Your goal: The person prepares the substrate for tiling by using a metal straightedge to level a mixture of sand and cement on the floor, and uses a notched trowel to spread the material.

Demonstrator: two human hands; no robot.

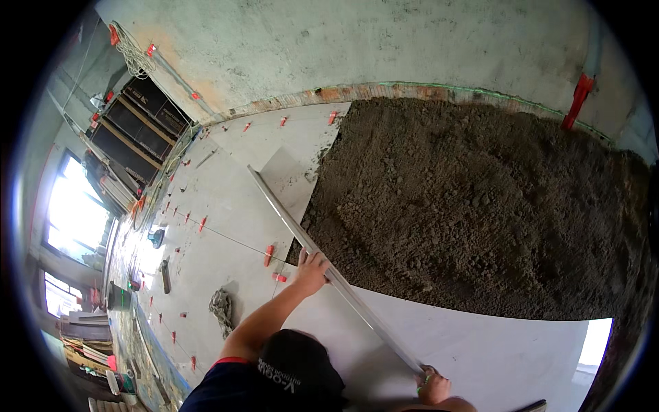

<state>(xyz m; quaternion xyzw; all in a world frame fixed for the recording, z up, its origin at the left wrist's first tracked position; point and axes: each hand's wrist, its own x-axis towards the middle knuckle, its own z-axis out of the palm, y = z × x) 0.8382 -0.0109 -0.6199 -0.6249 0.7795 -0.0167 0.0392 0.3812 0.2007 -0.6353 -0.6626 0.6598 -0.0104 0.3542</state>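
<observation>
Own grip unseen, can't tell — a co-worker's hands (312, 273) clasp a long bar (283, 212); red clips (269, 255), crumpled cloth (221, 310), dark soil (453, 206) around.

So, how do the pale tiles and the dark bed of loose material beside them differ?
The pale tiles are whitish grey, while the dark bed is dark brown. The tiles look flat and smooth; the bed is rough and lumpy. Small red pieces stand along the tiles, whereas loose clods cover the bed. Both reach the foot of the wall, and the long metal bar crosses part of each.
</observation>
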